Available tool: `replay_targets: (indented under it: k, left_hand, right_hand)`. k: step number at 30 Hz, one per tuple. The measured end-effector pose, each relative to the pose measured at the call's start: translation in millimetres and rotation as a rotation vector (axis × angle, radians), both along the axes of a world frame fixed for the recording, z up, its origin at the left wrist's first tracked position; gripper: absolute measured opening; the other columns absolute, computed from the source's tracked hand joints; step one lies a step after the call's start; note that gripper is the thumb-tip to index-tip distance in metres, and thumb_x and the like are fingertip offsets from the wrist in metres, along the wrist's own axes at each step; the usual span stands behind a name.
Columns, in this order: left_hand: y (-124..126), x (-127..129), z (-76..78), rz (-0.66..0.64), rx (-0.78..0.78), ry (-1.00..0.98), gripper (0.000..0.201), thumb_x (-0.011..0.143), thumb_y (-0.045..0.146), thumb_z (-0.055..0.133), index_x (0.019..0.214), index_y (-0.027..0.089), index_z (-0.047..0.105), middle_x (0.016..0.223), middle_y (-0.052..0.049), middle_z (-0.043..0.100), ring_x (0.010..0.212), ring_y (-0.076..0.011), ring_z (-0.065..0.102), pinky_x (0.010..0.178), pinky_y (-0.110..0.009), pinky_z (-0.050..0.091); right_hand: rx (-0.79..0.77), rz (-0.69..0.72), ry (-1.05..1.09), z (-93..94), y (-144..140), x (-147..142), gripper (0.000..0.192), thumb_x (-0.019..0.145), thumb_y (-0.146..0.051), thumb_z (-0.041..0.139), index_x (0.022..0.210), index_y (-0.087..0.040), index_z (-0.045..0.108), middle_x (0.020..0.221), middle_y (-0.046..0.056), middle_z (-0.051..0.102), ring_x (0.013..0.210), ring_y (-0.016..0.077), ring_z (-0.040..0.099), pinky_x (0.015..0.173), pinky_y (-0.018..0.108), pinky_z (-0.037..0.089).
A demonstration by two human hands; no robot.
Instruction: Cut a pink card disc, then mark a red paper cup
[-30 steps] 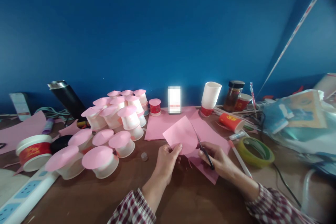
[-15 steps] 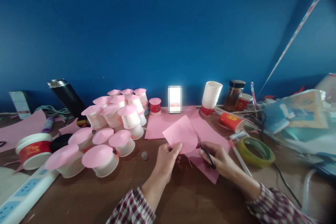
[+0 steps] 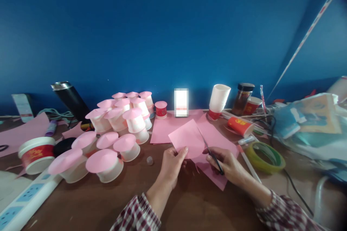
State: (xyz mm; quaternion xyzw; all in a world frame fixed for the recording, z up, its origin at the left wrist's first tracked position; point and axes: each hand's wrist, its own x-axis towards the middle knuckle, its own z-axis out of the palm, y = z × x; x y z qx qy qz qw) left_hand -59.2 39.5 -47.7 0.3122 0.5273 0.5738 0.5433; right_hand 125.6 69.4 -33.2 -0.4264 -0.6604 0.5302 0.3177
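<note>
My left hand (image 3: 170,166) pinches the lower edge of a pink paper piece (image 3: 187,139) and holds it up above the brown table (image 3: 135,195). Black scissors (image 3: 213,155) are gripped in my right hand (image 3: 230,166), their blades against the right edge of that piece. More pink sheets (image 3: 217,140) lie flat under both hands. To the left stands a cluster of white cups capped with pink paper discs (image 3: 116,130).
A green tape roll (image 3: 265,157) and a pen lie right of my hands. White stacked cups (image 3: 218,99), a jar (image 3: 242,99) and red cups stand at the back. A black flask (image 3: 71,101), a red-banded tub (image 3: 35,153) and a power strip (image 3: 25,200) sit left.
Both hands and the paper stay almost where they were; the scissors have shifted slightly along the paper's right edge.
</note>
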Motion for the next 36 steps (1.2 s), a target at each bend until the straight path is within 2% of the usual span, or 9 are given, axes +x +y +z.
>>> replay_targets:
  k: [9, 26, 36]
  left_hand:
    - [1.9, -1.2, -1.7, 0.027, 0.003, 0.021, 0.036, 0.062, 0.045, 0.074, 0.066, 0.011, 0.065, 0.053, -0.001, 0.059, 0.044, -0.0077, 0.047, 0.043, -0.02, 0.035]
    - [4.0, -4.4, -5.5, 0.061, 0.031, 0.047, 0.035, 0.064, 0.043, 0.073, 0.061, 0.012, 0.059, 0.049, 0.0, 0.054, 0.044, -0.0076, 0.046, 0.042, -0.019, 0.034]
    - [4.2, -5.0, 0.2, 0.066, 0.037, 0.044, 0.034, 0.065, 0.042, 0.072, 0.062, 0.011, 0.058, 0.053, 0.0, 0.054, 0.045, -0.0069, 0.045, 0.043, -0.018, 0.034]
  right_hand:
    - [-0.019, -0.002, 0.017, -3.9, 0.7, 1.0, 0.047, 0.072, -0.055, 0.066, 0.092, -0.013, 0.061, 0.053, -0.006, 0.043, 0.046, 0.0072, 0.039, 0.042, 0.02, 0.039]
    - [-0.002, 0.017, -0.015, -6.3, 0.0, 2.5, 0.044, 0.078, -0.051, 0.063, 0.094, -0.011, 0.058, 0.053, -0.006, 0.043, 0.047, 0.0066, 0.039, 0.042, 0.019, 0.041]
    - [-0.039, 0.005, -0.016, -8.1, 1.7, 2.7, 0.05, 0.076, -0.051, 0.064, 0.103, -0.009, 0.06, 0.053, -0.006, 0.042, 0.046, 0.0063, 0.038, 0.042, 0.019, 0.041]
